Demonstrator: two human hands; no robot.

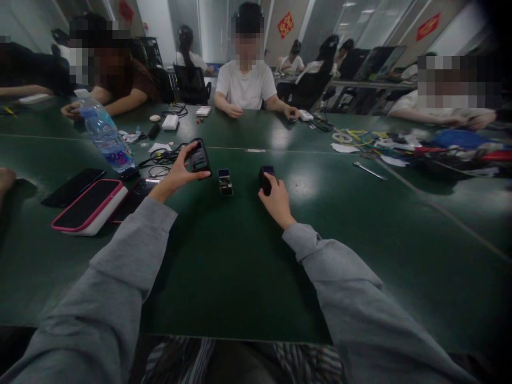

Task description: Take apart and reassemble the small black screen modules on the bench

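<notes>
My left hand (180, 173) grips a black rectangular case (199, 159) by its edges, thumb below and fingers above. The case is tilted up off the table, and its face shows several small recesses or parts that I cannot make out. My right hand (277, 198) is closed around a small black block-shaped object (265, 176) at table height, fingers over its top and side. Between the two hands, on the green table (236, 266), stands a small dark and silver device (224, 182), touched by neither hand.
To the left lie a pink-rimmed pouch (90, 205), a dark phone (74, 186), another flat dark device (138, 197) and an upright, leaning water bottle (106, 136). A wrench (370, 170) and a cable pile (432, 152) lie right. People sit across the table.
</notes>
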